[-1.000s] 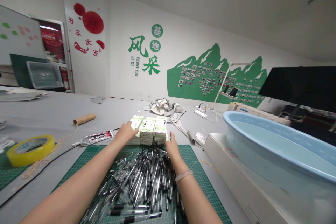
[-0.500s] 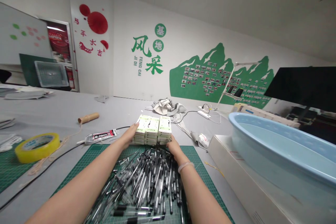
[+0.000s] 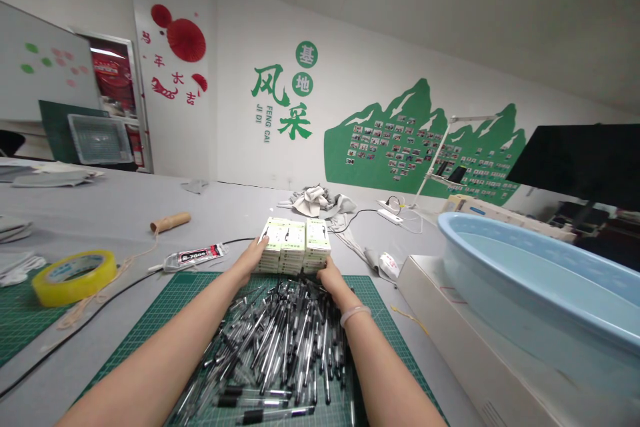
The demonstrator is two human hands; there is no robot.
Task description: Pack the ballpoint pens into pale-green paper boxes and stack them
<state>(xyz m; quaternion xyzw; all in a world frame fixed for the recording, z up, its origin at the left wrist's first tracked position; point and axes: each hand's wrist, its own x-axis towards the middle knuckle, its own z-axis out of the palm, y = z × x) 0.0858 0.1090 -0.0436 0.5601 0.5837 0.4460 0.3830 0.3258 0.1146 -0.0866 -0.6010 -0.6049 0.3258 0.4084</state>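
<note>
Small white-and-green cardboard boxes point(image 3: 293, 237) stand in three neighbouring stacks at the far edge of a green cutting mat point(image 3: 395, 347). My left hand point(image 3: 251, 259) holds the left side of the stacks, its thumb near the top front corner. Against the lower right side of the right-hand stack, my right hand point(image 3: 332, 278) is closed, its fingers partly hidden. A ring sits around the right wrist. Between my forearms lies a big loose heap of clear pens with black caps point(image 3: 285, 337).
A blue basin point(image 3: 505, 293) rests on a white box point(image 3: 430, 307) at the right. Leftward are a roll of yellow tape point(image 3: 75, 278), a glue tube point(image 3: 195, 257) and a wooden handle with string point(image 3: 171, 221). Crumpled grey cloth point(image 3: 320, 201) and a power strip point(image 3: 390, 215) lie behind the boxes.
The view has shifted slightly. The left thumb now reaches a little further over the left stack, and the gap beside the right stack looks slightly narrower. Both hands stay on the boxes.
</note>
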